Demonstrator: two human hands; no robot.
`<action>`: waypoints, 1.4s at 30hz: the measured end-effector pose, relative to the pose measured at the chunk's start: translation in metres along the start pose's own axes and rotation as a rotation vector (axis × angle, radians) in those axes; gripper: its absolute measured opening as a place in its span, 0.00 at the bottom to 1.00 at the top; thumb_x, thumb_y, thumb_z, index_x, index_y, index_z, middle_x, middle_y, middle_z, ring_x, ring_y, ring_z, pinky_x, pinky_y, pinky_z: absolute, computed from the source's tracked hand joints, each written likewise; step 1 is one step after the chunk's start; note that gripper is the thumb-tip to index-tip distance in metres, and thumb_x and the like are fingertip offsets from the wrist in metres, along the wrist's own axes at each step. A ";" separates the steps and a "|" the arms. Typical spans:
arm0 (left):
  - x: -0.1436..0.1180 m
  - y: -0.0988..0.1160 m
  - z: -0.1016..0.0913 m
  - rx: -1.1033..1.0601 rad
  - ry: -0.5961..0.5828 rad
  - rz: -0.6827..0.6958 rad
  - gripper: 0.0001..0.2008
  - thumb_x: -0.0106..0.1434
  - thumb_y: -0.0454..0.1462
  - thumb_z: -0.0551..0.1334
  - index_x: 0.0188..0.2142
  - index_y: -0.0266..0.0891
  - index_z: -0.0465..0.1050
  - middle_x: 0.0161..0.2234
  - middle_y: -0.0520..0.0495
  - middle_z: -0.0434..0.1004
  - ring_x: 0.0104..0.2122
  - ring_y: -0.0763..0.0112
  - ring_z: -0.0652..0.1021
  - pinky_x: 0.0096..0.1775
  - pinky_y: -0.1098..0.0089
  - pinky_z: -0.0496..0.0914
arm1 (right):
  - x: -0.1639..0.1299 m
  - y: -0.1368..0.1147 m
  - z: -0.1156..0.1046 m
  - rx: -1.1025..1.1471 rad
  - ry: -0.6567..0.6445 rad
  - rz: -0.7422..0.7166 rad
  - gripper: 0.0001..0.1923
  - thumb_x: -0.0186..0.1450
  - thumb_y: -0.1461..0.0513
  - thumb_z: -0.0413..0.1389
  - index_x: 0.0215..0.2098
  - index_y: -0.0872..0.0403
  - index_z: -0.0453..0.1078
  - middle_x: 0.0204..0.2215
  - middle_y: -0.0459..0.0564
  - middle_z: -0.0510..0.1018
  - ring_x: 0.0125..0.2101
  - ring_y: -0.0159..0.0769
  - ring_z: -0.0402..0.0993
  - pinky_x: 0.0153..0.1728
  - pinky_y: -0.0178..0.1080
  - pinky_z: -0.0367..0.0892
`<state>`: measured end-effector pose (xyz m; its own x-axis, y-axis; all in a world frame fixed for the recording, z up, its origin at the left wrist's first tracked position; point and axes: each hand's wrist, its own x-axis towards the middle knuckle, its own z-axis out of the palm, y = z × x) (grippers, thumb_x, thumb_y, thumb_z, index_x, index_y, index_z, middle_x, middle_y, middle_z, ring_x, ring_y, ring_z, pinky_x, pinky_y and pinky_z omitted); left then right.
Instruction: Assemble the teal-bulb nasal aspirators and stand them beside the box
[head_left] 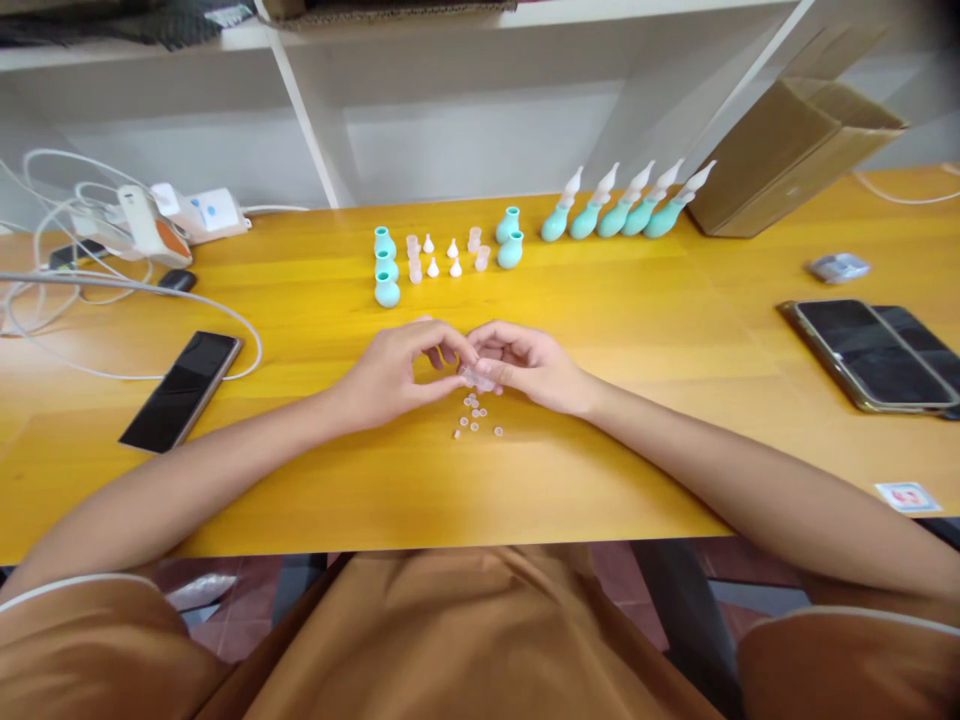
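Observation:
My left hand (409,372) and my right hand (536,372) meet over the middle of the table. Between their fingertips is a small clear plastic connector (478,379), partly covered by the fingers. My right thumb and fingers pinch it, while the left thumb and index finger close on its left end. Just below lie several small translucent rings (475,412), loose on the wood. Beyond the hands stand turquoise rubber bulbs (387,290) on the left and two more bulbs (510,250) on the right. Translucent pink cups (415,270) and white pointed tips (454,268) stand between them.
Several assembled nasal aspirators (604,208) lean in a row at the back right, beside an open cardboard box (795,150). Phones (874,355) lie at right, another phone (182,390) at left. White cables (255,340) and a power strip (150,225) occupy the far left.

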<state>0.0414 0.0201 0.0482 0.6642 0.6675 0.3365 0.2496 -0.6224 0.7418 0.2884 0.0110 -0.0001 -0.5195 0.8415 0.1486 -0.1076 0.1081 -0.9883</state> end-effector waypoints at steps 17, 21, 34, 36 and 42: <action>-0.035 -0.015 0.026 0.201 -0.181 -0.036 0.07 0.75 0.37 0.63 0.46 0.41 0.81 0.40 0.47 0.79 0.38 0.68 0.79 0.43 0.68 0.71 | 0.012 0.014 -0.020 0.074 0.244 -0.001 0.24 0.65 0.47 0.75 0.50 0.53 0.80 0.40 0.51 0.85 0.34 0.34 0.82 0.25 0.32 0.72; -0.030 -0.024 0.025 0.143 -0.259 0.001 0.10 0.78 0.39 0.63 0.46 0.42 0.85 0.43 0.44 0.82 0.39 0.67 0.81 0.45 0.67 0.72 | 0.014 0.016 -0.020 0.074 0.255 -0.033 0.24 0.65 0.46 0.74 0.49 0.53 0.80 0.38 0.49 0.84 0.31 0.32 0.79 0.26 0.34 0.69; -0.028 -0.025 0.023 0.073 -0.273 -0.021 0.05 0.73 0.37 0.67 0.42 0.42 0.84 0.43 0.46 0.82 0.37 0.70 0.80 0.42 0.69 0.72 | 0.014 0.017 -0.022 0.057 0.248 -0.024 0.25 0.64 0.46 0.75 0.49 0.52 0.80 0.37 0.48 0.84 0.29 0.30 0.78 0.26 0.33 0.64; -0.026 -0.023 0.022 0.038 -0.252 -0.053 0.03 0.70 0.37 0.68 0.40 0.41 0.83 0.40 0.47 0.81 0.35 0.71 0.79 0.40 0.70 0.71 | 0.014 0.014 -0.021 0.071 0.254 -0.013 0.24 0.63 0.46 0.76 0.48 0.52 0.80 0.36 0.47 0.83 0.28 0.29 0.76 0.26 0.33 0.64; -0.024 -0.028 0.022 -0.230 -0.062 -0.277 0.10 0.69 0.44 0.72 0.39 0.39 0.80 0.34 0.49 0.82 0.31 0.72 0.77 0.36 0.70 0.71 | 0.010 0.003 -0.003 0.279 0.231 0.020 0.24 0.61 0.48 0.77 0.49 0.50 0.81 0.35 0.44 0.81 0.23 0.24 0.59 0.23 0.34 0.53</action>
<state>0.0339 0.0127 0.0065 0.6371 0.7673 0.0734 0.2657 -0.3081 0.9135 0.2851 0.0216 -0.0014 -0.3221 0.9428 0.0861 -0.3433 -0.0316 -0.9387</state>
